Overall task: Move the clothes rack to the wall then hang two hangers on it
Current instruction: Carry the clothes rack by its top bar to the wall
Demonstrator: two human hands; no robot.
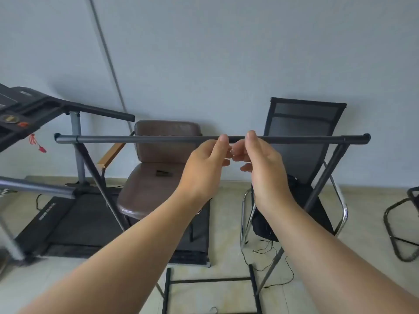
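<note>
The clothes rack's grey top bar [147,139] runs level across the view, close to the pale wall [226,53]. Its slanted legs drop to a black base frame [210,279] on the floor. My left hand [204,168] and my right hand [265,168] are side by side at the middle of the bar. Both thumbs lie against the bar's front. The fingers are curled loosely a little below the bar, with a gap between them and it. No hanger hangs on the bar.
A brown padded chair [158,173] and a black mesh chair [303,137] stand behind the rack against the wall. A treadmill [45,137] fills the left side. Another grey rail [36,185] juts in at the left. Cables [272,252] trail on the tiled floor.
</note>
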